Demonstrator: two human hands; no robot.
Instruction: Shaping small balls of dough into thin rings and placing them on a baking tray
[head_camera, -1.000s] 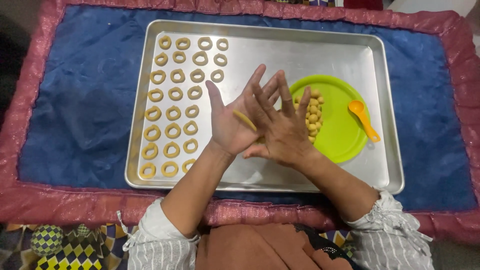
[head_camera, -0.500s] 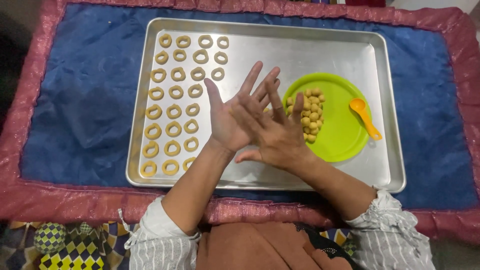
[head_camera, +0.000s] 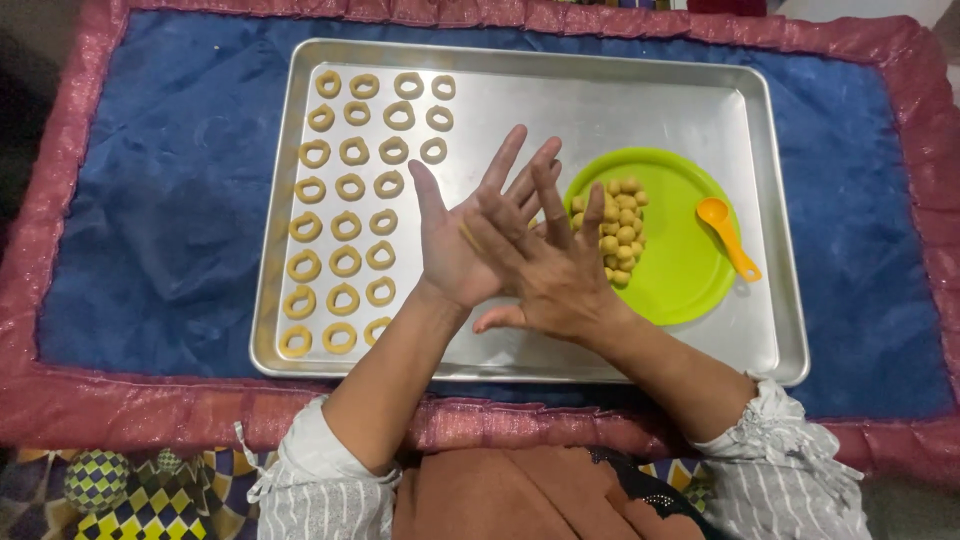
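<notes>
Setup: metal baking tray on a blue cloth with a pink-red border.
Left hand: palm up, fingers spread wide, under the right hand.
Right hand: palm down, fingers splayed, laid crosswise over the left palm.
Dough piece: only a thin yellowish sliver shows between the palms; its shape cannot be told.
Step in hand (judged): rolling a piece of dough into a strand between flat palms.
Dough rings: rows of finished rings fill the tray's left part; the last column is shorter.
Dough balls: small heap on the green plate, just right of the hands.
Orange spoon: lies on the plate's right edge, untouched.
Next move (judged): calls for even, light palm pressure so the strand stays uniform, then closing it into a ring in the free space beside the last column.
</notes>
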